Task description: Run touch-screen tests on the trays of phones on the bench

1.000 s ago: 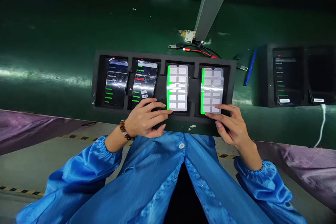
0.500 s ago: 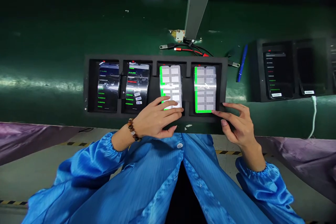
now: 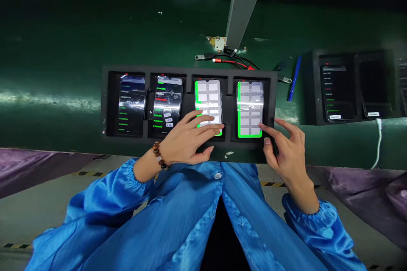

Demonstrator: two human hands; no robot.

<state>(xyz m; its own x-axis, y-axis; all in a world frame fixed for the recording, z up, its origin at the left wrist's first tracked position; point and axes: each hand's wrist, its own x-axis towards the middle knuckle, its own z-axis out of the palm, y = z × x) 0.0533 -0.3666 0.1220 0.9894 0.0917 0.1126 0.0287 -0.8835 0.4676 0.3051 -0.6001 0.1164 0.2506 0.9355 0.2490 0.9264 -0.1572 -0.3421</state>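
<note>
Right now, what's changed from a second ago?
Your left hand moved rightward over the third phone from left, your right hand likewise at the fourth phone; index fingers now reach their right edges. Green now lines the fourth phone's bottom. Both phones stayed in the tray.

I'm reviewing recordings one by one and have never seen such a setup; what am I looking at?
There is no machine here: these are a person's two bare hands, seen by one camera worn on the head. On the green table lies a black tray holding four phones. The two at the left show dark lists; the other two show pale grids with green borders. The left hand appears to touch the screen of the third phone from the left, the right hand the right edge of the fourth phone. Neither hand grips anything. Beyond the tray lie cables; to the right, a blue pen and a second tray.
</note>
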